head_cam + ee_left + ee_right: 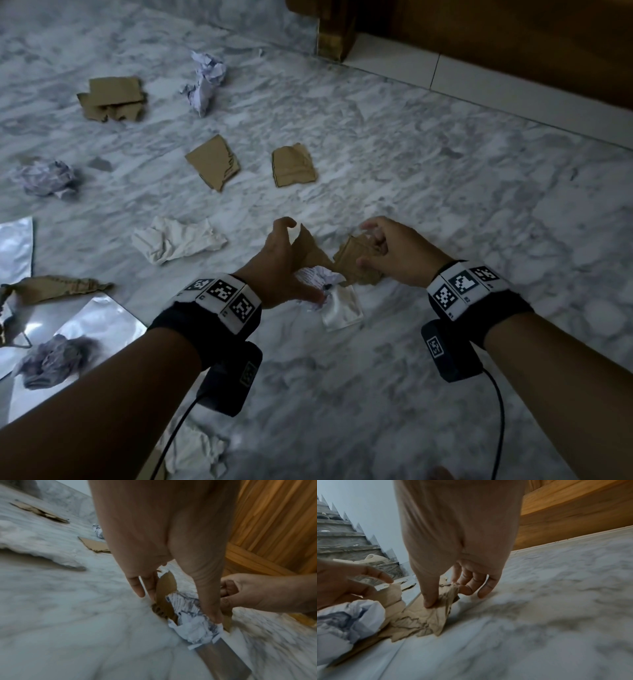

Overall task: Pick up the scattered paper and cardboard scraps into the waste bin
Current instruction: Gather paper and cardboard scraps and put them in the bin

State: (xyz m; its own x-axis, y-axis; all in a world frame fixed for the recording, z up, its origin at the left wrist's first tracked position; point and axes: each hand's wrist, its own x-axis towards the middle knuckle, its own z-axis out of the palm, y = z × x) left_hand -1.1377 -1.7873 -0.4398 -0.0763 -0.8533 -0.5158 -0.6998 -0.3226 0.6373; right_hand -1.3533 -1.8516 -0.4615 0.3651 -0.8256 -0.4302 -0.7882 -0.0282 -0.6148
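Both hands work low over the marble floor (428,178): left hand (279,265) grips a torn brown cardboard scrap (308,246) and crumpled printed paper (317,275), right hand (399,255) pinches another creased cardboard piece (356,263). At nine o'clock lies a crumpled white sheet (176,240); two flat cardboard scraps (214,166) sit at twelve.

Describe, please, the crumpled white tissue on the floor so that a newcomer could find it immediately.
Start at the left hand over the marble floor. Just left of it lies the crumpled white tissue. Unlike the printed paper balls and brown cardboard scraps, it is plain white and soft-looking.
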